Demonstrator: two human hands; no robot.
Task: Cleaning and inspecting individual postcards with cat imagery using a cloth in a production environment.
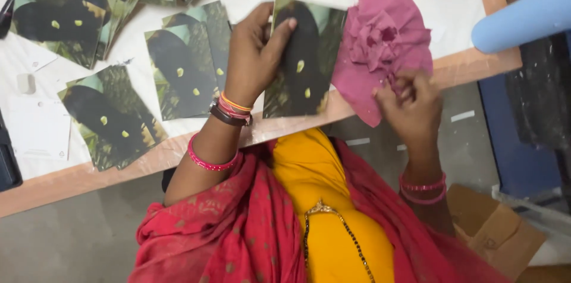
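My left hand [253,51] holds a printed card [309,69] by its left edge; the card shows a dark oval shape with small yellow spots on a green leafy background. It is lifted over the table's front edge. My right hand [410,101] grips the lower edge of a crumpled pink cloth [383,39], which lies just right of the card and touches it. Both wrists wear pink bangles.
Several matching cards lie on the white table [41,116]: one stack [184,69] beside my left hand, one [110,119] near the front edge, more [65,12] at the far left. A blue roll [523,18] sits at right. A cardboard box [499,232] is on the floor.
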